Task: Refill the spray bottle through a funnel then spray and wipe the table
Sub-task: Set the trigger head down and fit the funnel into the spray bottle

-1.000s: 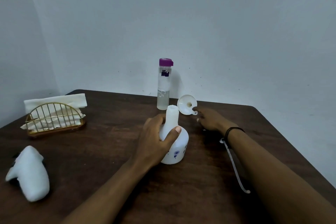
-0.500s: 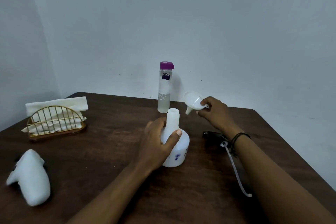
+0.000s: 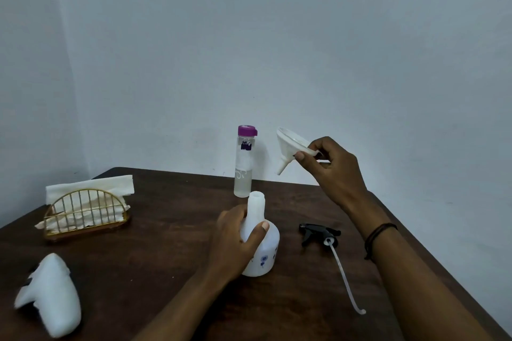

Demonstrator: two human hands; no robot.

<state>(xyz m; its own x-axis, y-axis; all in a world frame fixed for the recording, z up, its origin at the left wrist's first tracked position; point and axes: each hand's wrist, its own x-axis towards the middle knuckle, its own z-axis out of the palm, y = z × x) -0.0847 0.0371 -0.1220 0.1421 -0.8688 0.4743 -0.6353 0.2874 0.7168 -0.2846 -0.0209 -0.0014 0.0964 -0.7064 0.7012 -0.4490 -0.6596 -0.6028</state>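
Note:
A white spray bottle with small blue flowers stands uncapped on the dark wooden table. My left hand grips it at the shoulder, below the open neck. My right hand pinches the rim of a white funnel, held in the air up and to the right of the bottle's neck, spout pointing down-left. The black spray head with its long white dip tube lies on the table to the right of the bottle. A clear water bottle with a purple cap stands behind it.
A gold wire holder with white napkins sits at the back left. A white cloth-like object lies at the front left. Walls close the table at the back and left; its right edge runs diagonally.
My right hand has picked the funnel up off the table and raised it higher and to the right. The spray head it covered now shows. My left hand keeps its grip on the bottle.

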